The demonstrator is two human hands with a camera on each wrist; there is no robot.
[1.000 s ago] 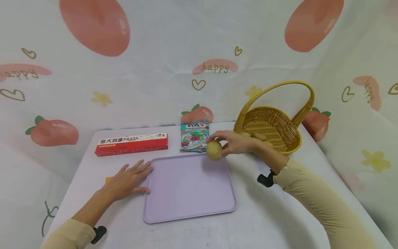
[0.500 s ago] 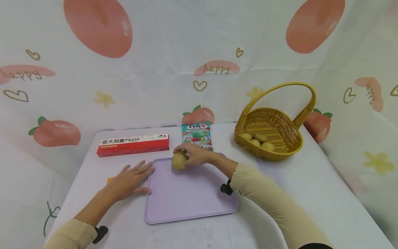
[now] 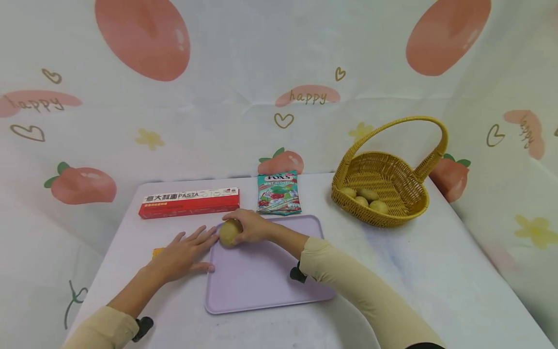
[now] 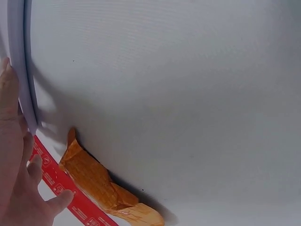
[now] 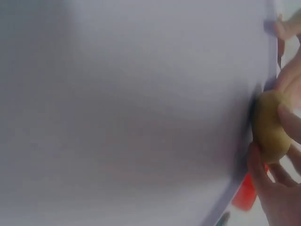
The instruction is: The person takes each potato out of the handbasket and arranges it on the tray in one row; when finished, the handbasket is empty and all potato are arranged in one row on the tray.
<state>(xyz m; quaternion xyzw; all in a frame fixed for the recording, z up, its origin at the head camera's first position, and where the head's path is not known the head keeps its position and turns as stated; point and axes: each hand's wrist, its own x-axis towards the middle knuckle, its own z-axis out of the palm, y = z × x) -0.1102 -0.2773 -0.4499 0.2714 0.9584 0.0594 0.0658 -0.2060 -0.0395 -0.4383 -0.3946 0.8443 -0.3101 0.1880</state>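
While the left hand (image 3: pixel 182 255) rests, fingers spread, at the left rim of a lilac tray (image 3: pixel 261 278), the right hand (image 3: pixel 250 227) grips a potato (image 3: pixel 229 234) at the tray's far left corner. Orange packet (image 4: pixel 94 176) lies beside the left hand; pasta box (image 3: pixel 189 206) and candy bag (image 3: pixel 279 194) beyond tray; wicker basket (image 3: pixel 370 216), holding more potatoes (image 3: pixel 378 207), right on desk (image 3: pixel 436 261).

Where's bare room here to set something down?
Free: near part of the tray, left of the right sleeve; table between sleeve and basket. Crowded: tray's far left corner, with potato, left hand and right hand; behind it, pasta box and candy bag.
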